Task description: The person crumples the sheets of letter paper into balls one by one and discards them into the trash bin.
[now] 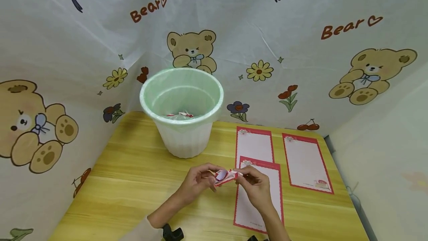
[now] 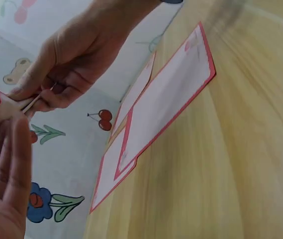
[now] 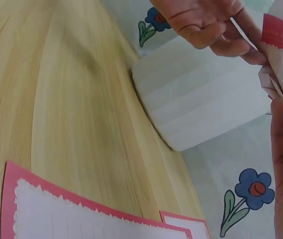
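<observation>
Both hands hold one folded sheet of red-bordered paper (image 1: 227, 177) above the front of the table. My left hand (image 1: 197, 182) pinches its left end, and my right hand (image 1: 256, 186) pinches the right end between thumb and fingers. In the right wrist view, creased layers of the folded paper (image 3: 282, 59) show between the hands, with a red printed band and a scalloped edge. Part of it is hidden behind the fingers. Beneath my right hand lies a flat red-bordered sheet (image 1: 257, 207), overlapping a second sheet (image 1: 254, 145) behind it.
A pale green-white bucket (image 1: 185, 137) stands at the back, left of the sheets, with some red-and-white paper pieces (image 1: 184, 115) inside. A third red-bordered sheet (image 1: 305, 163) lies at the right. A bear-print cloth (image 1: 230, 18) hangs behind the wooden table (image 1: 133, 181).
</observation>
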